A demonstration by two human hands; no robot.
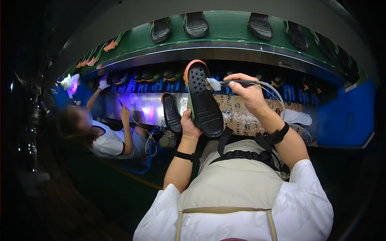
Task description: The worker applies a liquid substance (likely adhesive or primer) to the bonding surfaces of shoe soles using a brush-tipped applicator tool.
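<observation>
While our left hand [191,125] is wrapped snugly round the lower left side of the black sole [204,100], held up over the surface [237,120], we've got our right hand [250,93] pinched on a pale-tipped tool [214,84] trailing thin tubing [275,92], right at the sole's edge; touching or not, we can't tell! Just left, we spot a second sole [172,114]; beyond, more dark soles [196,25] dot a green belt [227,30].

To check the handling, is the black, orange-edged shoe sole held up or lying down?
Held up: the bare left hand grips this sole by its left edge, near the heel.
</observation>
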